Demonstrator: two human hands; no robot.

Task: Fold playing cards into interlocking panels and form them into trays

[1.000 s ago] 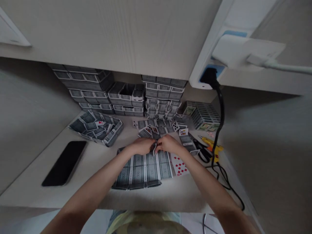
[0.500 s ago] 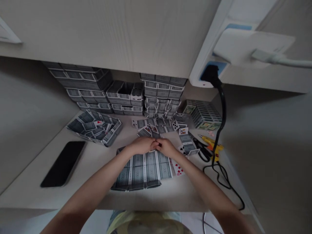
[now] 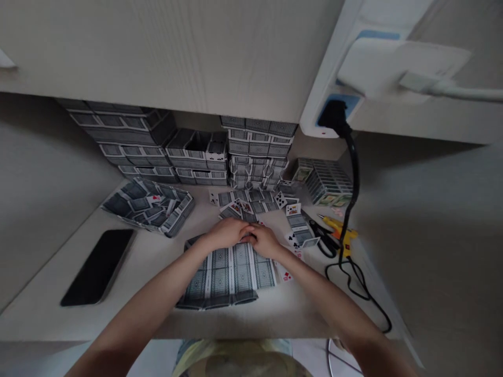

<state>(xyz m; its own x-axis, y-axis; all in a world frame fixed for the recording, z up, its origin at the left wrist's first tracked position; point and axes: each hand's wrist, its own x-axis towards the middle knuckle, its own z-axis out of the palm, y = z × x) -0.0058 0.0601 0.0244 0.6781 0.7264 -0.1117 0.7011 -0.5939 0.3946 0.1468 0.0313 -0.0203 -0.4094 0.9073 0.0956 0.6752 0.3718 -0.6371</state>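
Note:
A panel of joined playing cards point(image 3: 222, 275), patterned backs up, lies on the desk in front of me, its near edge bent upward. My left hand point(image 3: 228, 233) is closed at the panel's far edge, fingertips pinched there. My right hand point(image 3: 264, 241) meets it, thumb and fingers also closed on that edge. The two hands touch, and they hide the exact grip. Loose playing cards point(image 3: 236, 207) lie just beyond my hands, some face up. A red diamond card point(image 3: 286, 275) pokes out beside the panel's right edge.
Card-built boxes point(image 3: 200, 162) are stacked at the back. A card tray point(image 3: 183, 214) holding cards and a black phone point(image 3: 98, 267) are at left. Right: black-handled scissors point(image 3: 324, 241), a yellow glue gun point(image 3: 346, 235), a hanging black cable point(image 3: 356, 173) and a clear case point(image 3: 330, 180).
My hands stay together at the panel's far edge, with the right fingers shifted slightly over the left. The whole view has drifted a little, so things appear farther left.

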